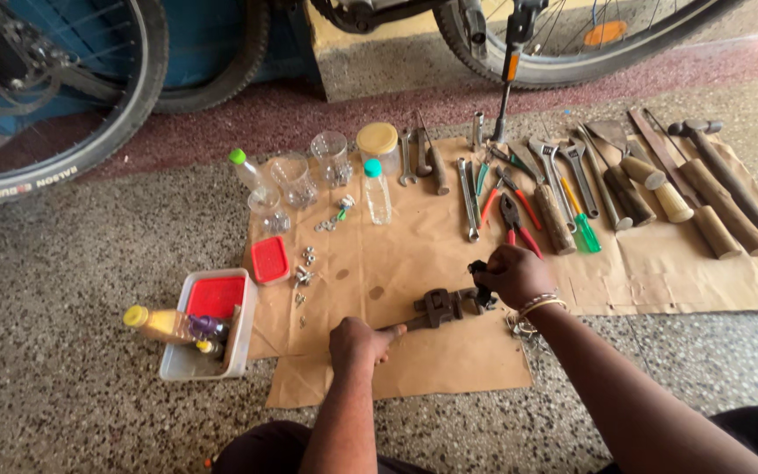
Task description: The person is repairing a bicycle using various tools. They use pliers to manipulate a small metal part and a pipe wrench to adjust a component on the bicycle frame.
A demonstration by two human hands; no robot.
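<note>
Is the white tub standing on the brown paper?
No, the white tub stands on the bare floor, just left of the paper.

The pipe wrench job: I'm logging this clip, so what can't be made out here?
- Head view: the right hand covers the dark part at the pipe wrench jaws.
- The left hand hides the wrench handle's end.
- Small metal bits beside the red lid: too small to identify.
- Bicycle wheels: cut off by the top edge.
</note>
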